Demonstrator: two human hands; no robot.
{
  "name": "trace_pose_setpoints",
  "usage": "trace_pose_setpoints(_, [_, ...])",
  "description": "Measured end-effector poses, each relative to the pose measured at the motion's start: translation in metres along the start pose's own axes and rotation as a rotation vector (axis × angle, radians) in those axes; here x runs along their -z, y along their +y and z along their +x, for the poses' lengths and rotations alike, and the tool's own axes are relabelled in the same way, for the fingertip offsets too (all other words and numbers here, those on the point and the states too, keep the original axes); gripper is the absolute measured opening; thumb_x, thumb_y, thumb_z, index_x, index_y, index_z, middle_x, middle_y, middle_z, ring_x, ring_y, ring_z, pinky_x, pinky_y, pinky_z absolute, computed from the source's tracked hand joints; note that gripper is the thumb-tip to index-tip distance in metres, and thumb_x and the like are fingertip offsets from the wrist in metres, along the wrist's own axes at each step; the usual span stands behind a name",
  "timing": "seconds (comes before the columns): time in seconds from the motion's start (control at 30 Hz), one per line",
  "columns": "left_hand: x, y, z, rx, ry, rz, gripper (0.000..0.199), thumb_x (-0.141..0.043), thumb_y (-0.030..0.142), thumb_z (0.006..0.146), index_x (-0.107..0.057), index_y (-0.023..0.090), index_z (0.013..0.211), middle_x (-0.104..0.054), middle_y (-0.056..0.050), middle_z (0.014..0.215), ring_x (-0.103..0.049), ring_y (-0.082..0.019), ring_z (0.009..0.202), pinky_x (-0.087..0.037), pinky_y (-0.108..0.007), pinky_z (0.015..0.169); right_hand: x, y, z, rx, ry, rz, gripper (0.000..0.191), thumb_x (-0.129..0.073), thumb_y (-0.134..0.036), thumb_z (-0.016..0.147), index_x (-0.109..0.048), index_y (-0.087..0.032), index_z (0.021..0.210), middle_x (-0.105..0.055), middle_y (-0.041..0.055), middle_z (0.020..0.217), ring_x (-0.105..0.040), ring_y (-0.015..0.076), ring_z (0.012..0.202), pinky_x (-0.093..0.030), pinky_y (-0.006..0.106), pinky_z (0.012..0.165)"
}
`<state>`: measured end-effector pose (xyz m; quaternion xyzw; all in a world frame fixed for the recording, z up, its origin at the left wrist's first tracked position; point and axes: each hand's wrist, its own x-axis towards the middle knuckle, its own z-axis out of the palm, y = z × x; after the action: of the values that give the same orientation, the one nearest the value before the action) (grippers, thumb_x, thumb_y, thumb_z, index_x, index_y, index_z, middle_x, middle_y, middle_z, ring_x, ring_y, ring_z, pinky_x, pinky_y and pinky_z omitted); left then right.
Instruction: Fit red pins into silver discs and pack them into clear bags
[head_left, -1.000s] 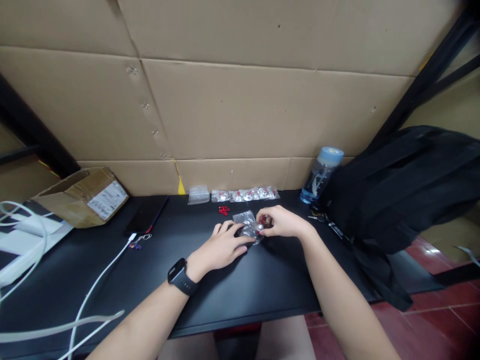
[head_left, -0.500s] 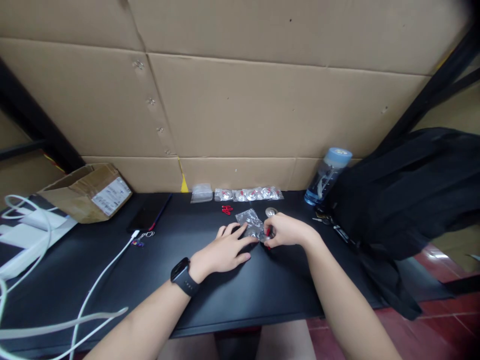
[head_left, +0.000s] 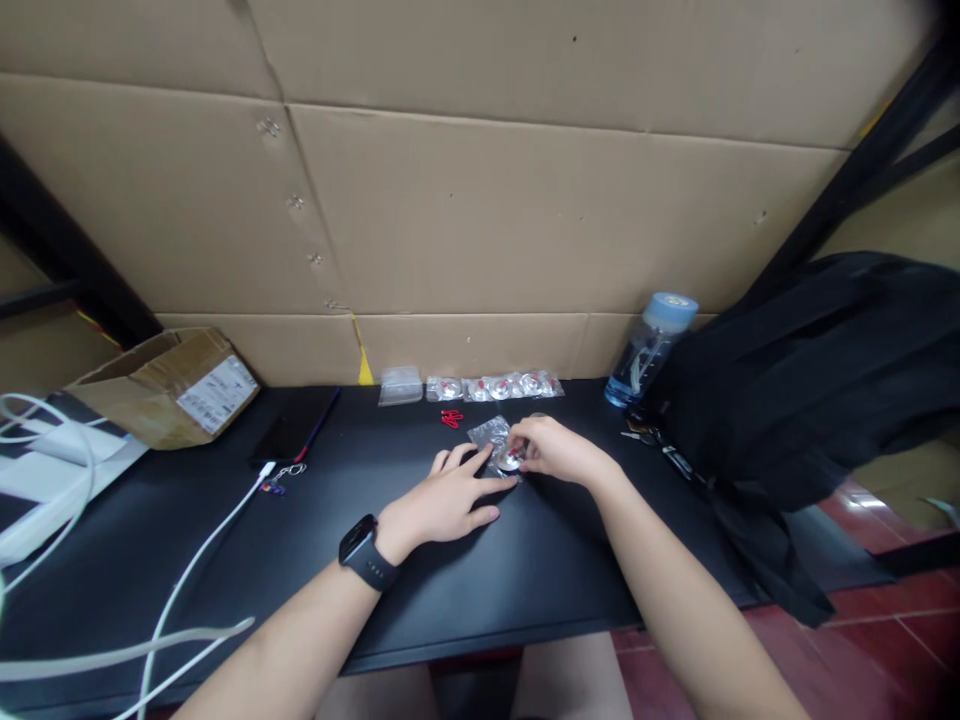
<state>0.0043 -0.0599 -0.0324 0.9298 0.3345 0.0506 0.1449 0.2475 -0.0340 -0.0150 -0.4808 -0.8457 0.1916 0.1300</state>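
Note:
Between my hands a small clear plastic bag (head_left: 487,431) lies on the black table, and at its near end is a shiny silver disc (head_left: 509,461) with a bit of red cord on it. My left hand (head_left: 450,498) lies flat with fingers spread, index and middle fingertips on the bag's edges. My right hand (head_left: 559,450) is closed in a pinch at the disc's right side, by the red cord; its fingertips are partly hidden. Beyond the bag sits a little bunch of red cords (head_left: 451,418). Another round silver piece is almost hidden behind my right hand.
Along the cardboard wall lie a stack of clear bags (head_left: 401,386) and a row of bagged silver discs (head_left: 504,387). A phone (head_left: 291,428), white cable (head_left: 184,570) and open cardboard box (head_left: 169,390) are left. A water bottle (head_left: 651,348) and black backpack (head_left: 810,380) stand right.
My right hand has moved slightly left and away from me, bringing the silver disc with the red cord over the bag. My left hand has stayed in place.

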Motion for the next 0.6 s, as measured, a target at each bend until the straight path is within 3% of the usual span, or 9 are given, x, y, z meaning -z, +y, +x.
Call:
trace_pose_setpoints(0.23, [-0.001,0.002,-0.001,-0.014,0.022,0.020,0.049,-0.058,0.039,0.097,-0.053,0.048,0.145,-0.026,-0.005,0.169,-0.028,-0.041,0.146,-0.031,-0.063,0.112,-0.013,-0.005,0.010,-0.156,0.185,-0.171,0.026,-0.078,-0.030,0.085,-0.067,-0.027,0.108,-0.068,0.0030,0.107,-0.065,0.0204,0.094,-0.038,0.026,0.066])
trace_pose_setpoints(0.37, [0.000,0.000,0.000,-0.025,0.027,0.018,0.048,-0.062,0.037,0.095,-0.057,0.048,0.141,-0.030,-0.005,0.167,-0.031,-0.041,0.144,-0.032,-0.061,0.110,-0.019,-0.012,0.015,-0.199,0.223,-0.238,0.015,-0.068,-0.029,0.090,-0.066,-0.025,0.105,-0.070,0.0043,0.105,-0.065,0.0210,0.092,-0.039,0.028,0.068])
trace_pose_setpoints(0.43, [0.003,-0.003,0.001,-0.031,0.041,0.002,0.041,-0.064,0.036,0.093,-0.062,0.045,0.133,-0.040,-0.003,0.161,-0.031,-0.040,0.144,-0.031,-0.059,0.111,-0.018,-0.011,0.015,-0.193,0.205,-0.220,0.018,-0.069,-0.027,0.089,-0.067,-0.025,0.106,-0.071,0.0036,0.101,-0.065,0.0206,0.089,-0.039,0.028,0.069])
trace_pose_setpoints(0.53, [0.007,-0.010,0.003,0.008,0.099,-0.036,0.028,-0.065,0.028,0.090,-0.064,0.033,0.118,-0.061,-0.004,0.138,-0.036,-0.036,0.140,-0.033,-0.053,0.110,-0.009,-0.003,0.010,-0.069,0.089,-0.052,0.037,-0.079,-0.033,0.081,-0.067,-0.026,0.116,-0.073,0.0007,0.096,-0.066,0.0184,0.085,-0.041,0.026,0.071])
trace_pose_setpoints(0.6, [0.009,-0.013,0.004,0.061,0.167,-0.042,0.028,-0.065,0.024,0.086,-0.059,0.027,0.113,-0.065,-0.006,0.124,-0.044,-0.033,0.133,-0.036,-0.048,0.106,-0.002,0.005,0.007,0.019,0.031,0.105,0.034,-0.075,-0.039,0.087,-0.068,-0.024,0.116,-0.073,0.0005,0.092,-0.065,0.0164,0.081,-0.043,0.025,0.074])
